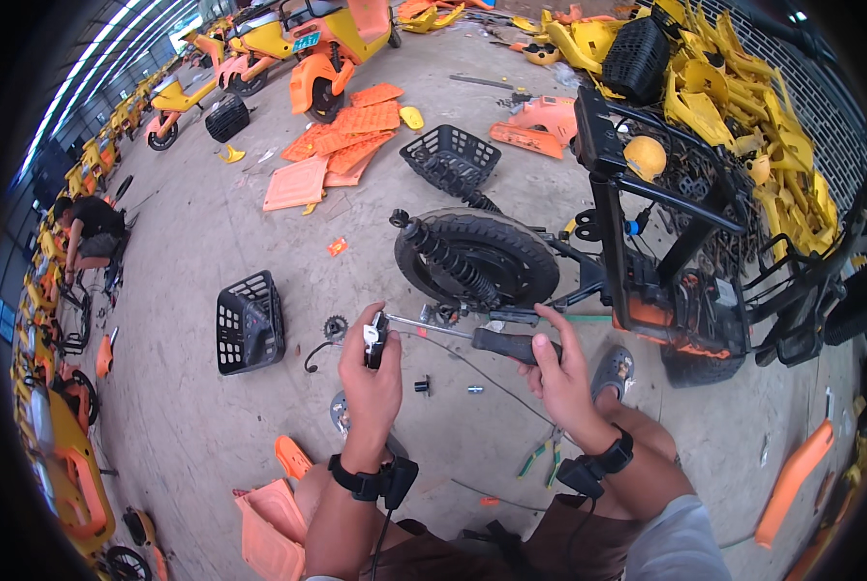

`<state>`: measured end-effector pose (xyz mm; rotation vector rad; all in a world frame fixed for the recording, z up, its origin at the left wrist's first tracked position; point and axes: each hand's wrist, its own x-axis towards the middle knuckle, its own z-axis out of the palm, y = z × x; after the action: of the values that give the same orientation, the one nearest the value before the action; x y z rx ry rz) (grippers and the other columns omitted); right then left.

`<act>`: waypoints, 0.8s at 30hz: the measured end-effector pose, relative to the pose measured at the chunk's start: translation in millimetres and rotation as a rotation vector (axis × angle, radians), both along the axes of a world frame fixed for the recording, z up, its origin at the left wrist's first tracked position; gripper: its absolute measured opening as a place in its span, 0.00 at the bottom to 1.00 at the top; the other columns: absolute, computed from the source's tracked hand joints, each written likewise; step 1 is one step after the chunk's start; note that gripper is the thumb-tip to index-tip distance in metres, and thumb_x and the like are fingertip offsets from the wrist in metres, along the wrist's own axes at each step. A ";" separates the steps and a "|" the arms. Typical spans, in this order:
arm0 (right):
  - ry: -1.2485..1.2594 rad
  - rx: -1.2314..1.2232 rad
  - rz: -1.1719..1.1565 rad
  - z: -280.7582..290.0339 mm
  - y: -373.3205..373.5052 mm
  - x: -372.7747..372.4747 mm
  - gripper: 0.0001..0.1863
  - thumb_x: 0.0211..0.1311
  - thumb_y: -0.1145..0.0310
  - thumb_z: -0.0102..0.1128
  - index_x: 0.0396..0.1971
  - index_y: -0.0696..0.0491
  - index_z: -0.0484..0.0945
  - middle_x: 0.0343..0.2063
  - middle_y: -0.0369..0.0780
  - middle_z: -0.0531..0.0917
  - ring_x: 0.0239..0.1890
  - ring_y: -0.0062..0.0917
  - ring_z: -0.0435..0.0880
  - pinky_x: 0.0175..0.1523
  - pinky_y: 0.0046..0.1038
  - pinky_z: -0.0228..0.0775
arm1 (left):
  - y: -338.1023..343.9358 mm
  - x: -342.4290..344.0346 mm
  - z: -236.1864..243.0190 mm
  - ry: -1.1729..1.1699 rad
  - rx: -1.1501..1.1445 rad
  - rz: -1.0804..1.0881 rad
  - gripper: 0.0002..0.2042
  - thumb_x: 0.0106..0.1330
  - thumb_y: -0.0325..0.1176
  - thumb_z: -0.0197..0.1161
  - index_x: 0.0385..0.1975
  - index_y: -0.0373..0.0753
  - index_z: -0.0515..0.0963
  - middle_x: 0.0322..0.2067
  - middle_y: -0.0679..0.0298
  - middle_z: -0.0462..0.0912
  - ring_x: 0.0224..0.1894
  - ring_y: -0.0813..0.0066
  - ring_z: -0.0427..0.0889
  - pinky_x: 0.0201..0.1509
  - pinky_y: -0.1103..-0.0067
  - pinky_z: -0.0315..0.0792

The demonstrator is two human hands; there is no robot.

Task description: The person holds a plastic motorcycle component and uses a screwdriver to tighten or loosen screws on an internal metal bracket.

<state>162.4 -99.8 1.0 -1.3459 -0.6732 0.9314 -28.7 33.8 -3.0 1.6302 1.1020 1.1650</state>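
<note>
My left hand (373,382) is closed around a small black part with a silver piece (372,333) on it. In my right hand (564,382) is a screwdriver (504,344), gripped by its dark handle with the index finger raised. Its metal shaft points left, and the tip meets or nearly meets the small part; I cannot tell which. Beyond my hands lies a black-tyred wheel (540,257) with a coil-spring shock absorber (450,259) across it. A small black fitting (422,385) and a silver cylinder (475,389) rest on the floor between my wrists.
Green-handled pliers (542,461) lie near my right forearm. A black basket (249,322) stands left, another (451,160) ahead. The stripped scooter frame (603,208) rises at right. Orange panels (341,145), yellow panels (792,155) and parked scooters (332,58) surround me. A person (94,232) crouches far left.
</note>
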 end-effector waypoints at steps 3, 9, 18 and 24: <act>-0.076 0.124 -0.002 -18.4 6.1 -4.5 0.27 0.71 0.66 0.51 0.67 0.51 0.55 0.33 0.36 0.75 0.22 0.12 0.71 0.26 0.17 0.64 | -0.3 2.1 4.4 -0.055 -0.043 -0.008 0.16 0.64 0.21 0.58 0.53 0.34 0.75 0.34 0.69 0.74 0.30 0.86 0.68 0.34 0.86 0.64; 0.000 0.045 0.023 -7.7 0.5 -7.0 0.28 0.71 0.66 0.51 0.67 0.50 0.54 0.27 0.33 0.74 0.21 0.12 0.71 0.25 0.17 0.63 | 4.7 -4.7 -4.3 0.019 0.063 0.006 0.17 0.65 0.23 0.59 0.54 0.38 0.75 0.29 0.76 0.71 0.26 0.91 0.64 0.28 0.90 0.60; 0.159 0.019 0.005 -14.7 -13.5 19.0 0.27 0.69 0.69 0.54 0.65 0.50 0.58 0.41 0.39 0.77 0.26 0.14 0.73 0.28 0.18 0.68 | 2.0 22.0 -13.3 0.043 0.088 -0.040 0.18 0.64 0.21 0.58 0.55 0.37 0.74 0.30 0.74 0.71 0.29 0.89 0.66 0.32 0.88 0.62; -0.171 0.181 0.135 -22.2 10.2 -30.6 0.30 0.65 0.71 0.60 0.64 0.52 0.58 0.43 0.39 0.74 0.38 0.17 0.76 0.40 0.19 0.70 | 2.8 -42.9 -5.4 -0.047 -0.027 0.080 0.19 0.60 0.16 0.56 0.53 0.30 0.73 0.38 0.61 0.78 0.37 0.80 0.76 0.43 0.82 0.72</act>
<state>131.8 -89.6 -21.2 -1.2383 -0.9667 0.8464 -71.6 36.6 -8.4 1.5431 1.1570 1.2285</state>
